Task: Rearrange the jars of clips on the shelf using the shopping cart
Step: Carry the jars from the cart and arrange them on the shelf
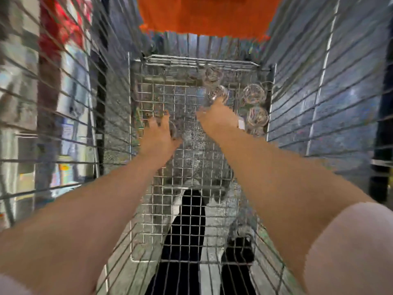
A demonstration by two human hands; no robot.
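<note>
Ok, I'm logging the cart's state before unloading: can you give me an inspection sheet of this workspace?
Surface: wire floor of the shopping cart.
Job's things: at least four clear jars clustered far right on the floor; contents blurred.
Clutter: nothing seen.
Hands: left hand low over the floor, fingers curled, hold unclear; right hand reaching the centre jar, grip unclear.
Cables: nothing seen.
Surroundings: orange panel at the cart's far end; blurred stocked shelves on the left.
</note>
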